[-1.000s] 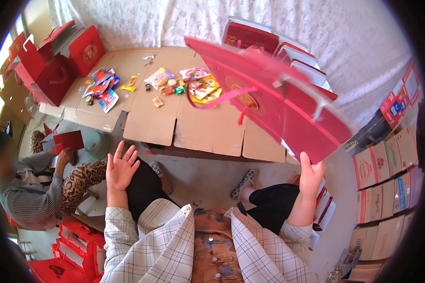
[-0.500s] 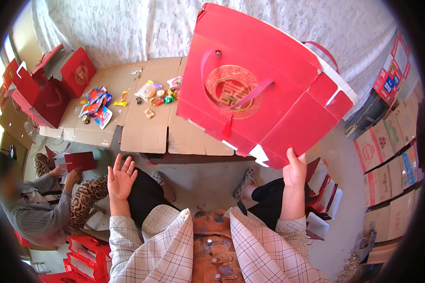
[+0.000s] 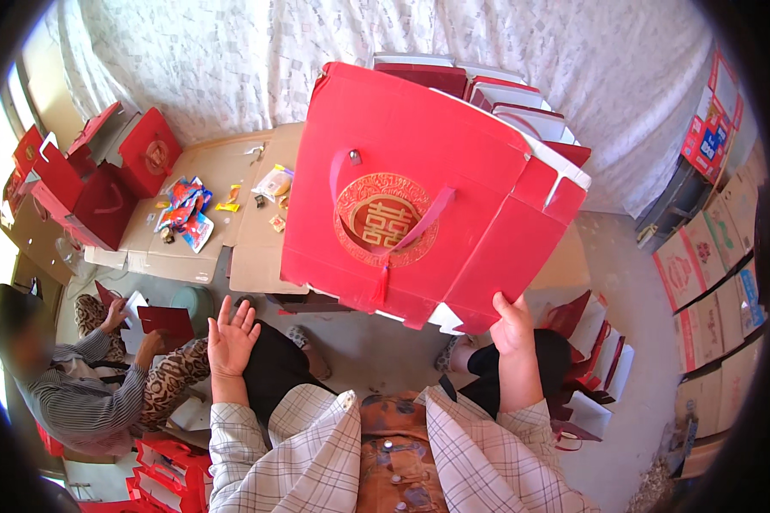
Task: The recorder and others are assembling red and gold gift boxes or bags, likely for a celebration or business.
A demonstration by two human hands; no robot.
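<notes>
My right hand (image 3: 513,323) grips the lower right corner of a red cardboard gift box (image 3: 488,231), thumb on its front. The box is flattened and tilted, raised in front of me over the table. A round gold emblem (image 3: 387,221) sits on its face, with a pink ribbon handle (image 3: 428,218) and a red tassel (image 3: 381,282). White inner edges show along its right and lower sides. My left hand (image 3: 232,346) is empty, palm up, fingers spread, a little left of and below the box.
Cardboard covers the table (image 3: 252,256); wrapped snacks (image 3: 184,209) lie on it. Red boxes stand at its left end (image 3: 103,192), behind the held box (image 3: 496,90), and on the floor at right (image 3: 595,342). A seated co-worker (image 3: 94,376) handles a red box. Cartons (image 3: 701,291) are stacked at right.
The red box has come lower and swung slightly left, with my right hand still on its corner. Red boxes behind it now show. My left hand stays empty.
</notes>
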